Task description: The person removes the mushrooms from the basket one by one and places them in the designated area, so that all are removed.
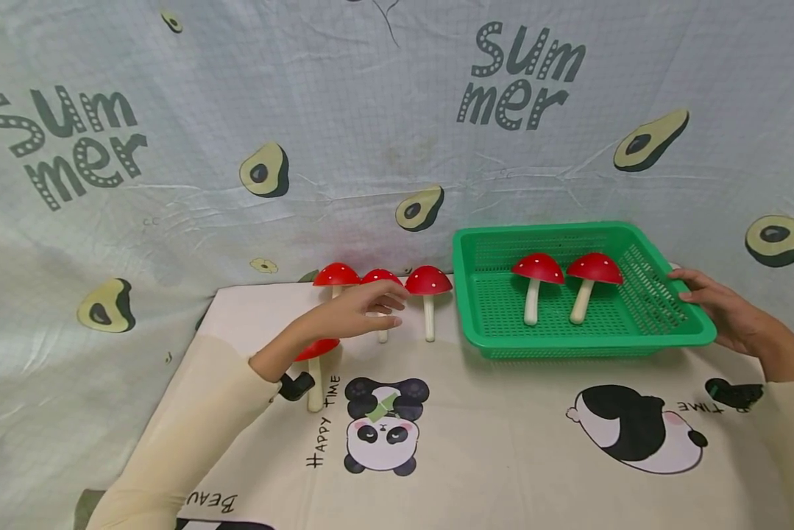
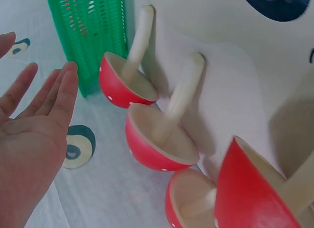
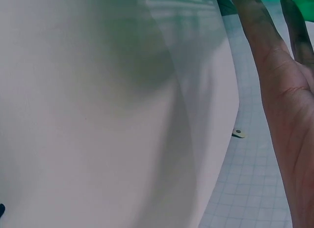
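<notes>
Two red-capped toy mushrooms (image 1: 537, 270) with pale stems lie in a green plastic basket (image 1: 496, 341). My right hand (image 1: 734, 313) grips the basket's right rim, with fingertips showing over the edge; in the right wrist view, the fingers (image 3: 260, 31) meet the green plastic at the top. My left hand (image 1: 350, 308) is above several more toy mushrooms on the table, its fingers loosely extended and holding nothing. Nearest its fingertips is the mushroom (image 1: 428, 282) beside the basket. In the left wrist view, the mushrooms (image 2: 162, 137) appear apart from the palm.
A pale tablecloth (image 1: 489, 442) printed with pandas and words covers the table. Behind it hangs a light curtain (image 1: 344, 96) with avocado prints, close to the back edge. One toy mushroom (image 1: 315, 372) lies nearer the front, partly hidden by the left forearm.
</notes>
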`<move>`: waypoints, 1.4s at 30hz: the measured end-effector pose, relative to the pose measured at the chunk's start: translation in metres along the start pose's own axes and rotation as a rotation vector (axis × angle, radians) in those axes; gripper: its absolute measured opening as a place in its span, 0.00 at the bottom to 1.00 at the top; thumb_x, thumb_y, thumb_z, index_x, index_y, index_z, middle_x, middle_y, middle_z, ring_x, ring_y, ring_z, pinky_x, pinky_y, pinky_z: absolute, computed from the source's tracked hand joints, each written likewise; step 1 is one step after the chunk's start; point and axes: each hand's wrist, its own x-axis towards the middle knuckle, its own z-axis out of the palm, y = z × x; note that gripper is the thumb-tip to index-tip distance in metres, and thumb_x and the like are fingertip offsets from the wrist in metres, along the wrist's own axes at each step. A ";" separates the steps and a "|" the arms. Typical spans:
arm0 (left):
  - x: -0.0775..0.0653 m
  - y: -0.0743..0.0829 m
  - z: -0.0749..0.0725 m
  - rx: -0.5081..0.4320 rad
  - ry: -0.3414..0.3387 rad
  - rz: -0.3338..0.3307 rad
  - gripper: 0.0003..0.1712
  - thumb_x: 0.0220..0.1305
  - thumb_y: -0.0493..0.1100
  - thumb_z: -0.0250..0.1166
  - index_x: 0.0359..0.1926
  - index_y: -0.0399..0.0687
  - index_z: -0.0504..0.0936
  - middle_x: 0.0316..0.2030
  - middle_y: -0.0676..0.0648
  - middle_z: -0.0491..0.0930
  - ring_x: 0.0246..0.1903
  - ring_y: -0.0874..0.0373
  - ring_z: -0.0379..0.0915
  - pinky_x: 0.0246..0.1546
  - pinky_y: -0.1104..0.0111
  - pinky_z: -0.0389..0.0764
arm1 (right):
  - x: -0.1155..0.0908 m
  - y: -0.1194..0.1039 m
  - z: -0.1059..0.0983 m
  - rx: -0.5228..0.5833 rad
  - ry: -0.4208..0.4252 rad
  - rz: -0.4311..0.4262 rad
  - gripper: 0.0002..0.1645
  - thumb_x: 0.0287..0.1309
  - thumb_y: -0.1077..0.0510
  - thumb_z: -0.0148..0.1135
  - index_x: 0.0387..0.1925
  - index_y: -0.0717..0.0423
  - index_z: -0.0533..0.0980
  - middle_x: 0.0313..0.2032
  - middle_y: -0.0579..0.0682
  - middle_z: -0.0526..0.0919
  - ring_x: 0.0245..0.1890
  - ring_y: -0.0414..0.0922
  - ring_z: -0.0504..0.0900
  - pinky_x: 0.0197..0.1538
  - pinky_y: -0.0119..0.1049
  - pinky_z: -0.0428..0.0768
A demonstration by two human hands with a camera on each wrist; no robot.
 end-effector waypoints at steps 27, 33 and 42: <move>0.076 0.028 0.014 -0.083 -0.036 0.112 0.27 0.71 0.37 0.63 0.68 0.36 0.70 0.65 0.40 0.73 0.63 0.48 0.74 0.62 0.68 0.75 | -0.001 0.001 -0.004 0.040 -0.024 0.007 0.27 0.76 0.68 0.26 0.61 0.40 0.65 0.52 0.45 0.76 0.46 0.46 0.86 0.43 0.45 0.87; 0.097 0.034 0.015 -0.083 -0.029 0.151 0.27 0.72 0.38 0.63 0.69 0.39 0.69 0.66 0.43 0.72 0.63 0.47 0.74 0.65 0.62 0.74 | 0.000 0.002 -0.004 0.019 0.007 0.003 0.27 0.76 0.68 0.28 0.62 0.39 0.64 0.52 0.44 0.76 0.45 0.46 0.86 0.42 0.45 0.88; 0.122 0.043 0.016 -0.114 -0.020 0.138 0.27 0.73 0.43 0.62 0.69 0.44 0.69 0.66 0.47 0.72 0.63 0.52 0.73 0.61 0.70 0.74 | 0.000 0.004 -0.002 -0.044 0.040 0.019 0.28 0.78 0.67 0.30 0.67 0.36 0.61 0.53 0.42 0.76 0.43 0.47 0.86 0.40 0.45 0.88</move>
